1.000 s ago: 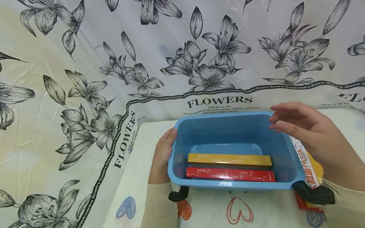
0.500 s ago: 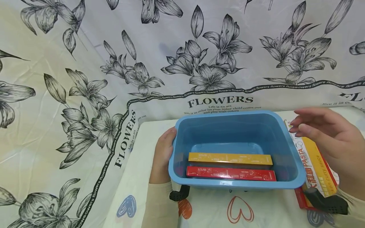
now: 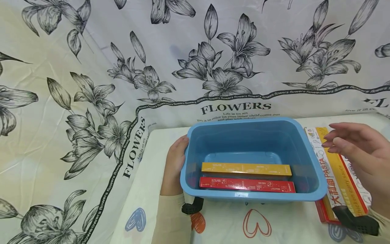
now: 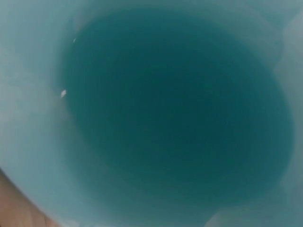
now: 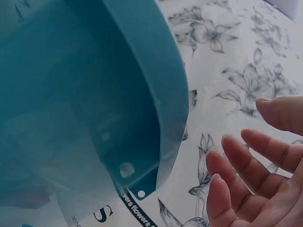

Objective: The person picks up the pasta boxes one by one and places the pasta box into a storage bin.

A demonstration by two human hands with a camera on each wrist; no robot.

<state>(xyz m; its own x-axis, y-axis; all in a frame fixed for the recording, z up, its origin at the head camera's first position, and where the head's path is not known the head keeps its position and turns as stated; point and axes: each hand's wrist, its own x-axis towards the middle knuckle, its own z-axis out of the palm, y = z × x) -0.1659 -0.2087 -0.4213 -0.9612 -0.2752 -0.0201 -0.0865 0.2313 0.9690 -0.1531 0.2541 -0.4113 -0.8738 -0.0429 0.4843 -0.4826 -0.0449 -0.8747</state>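
A blue plastic bin (image 3: 253, 195) stands on the table, its long side towards me. My left hand (image 3: 173, 162) holds the bin's left side near the rim; the bin's wall fills most of the left wrist view. Inside the bin, a yellow box (image 3: 246, 169) and a red box (image 3: 247, 184) lie parallel, narrow sides up. To the right of the bin, my right hand (image 3: 362, 152) hovers over a pasta box (image 3: 342, 176) labelled "chicken curry sauce", its fingers loosely bent and holding nothing. In the right wrist view those fingers (image 5: 244, 161) are apart from the bin's rim.
Beneath the pasta box, the edge of a red box (image 3: 321, 211) shows. The tablecloth (image 3: 223, 220) is pale with heart prints. A flower-printed sheet (image 3: 170, 67) hangs behind and to the left of the table.
My right hand has moved right, from the bin's right rim to over the pasta box, uncovering more of that box. The left hand and the bin have stayed in place.
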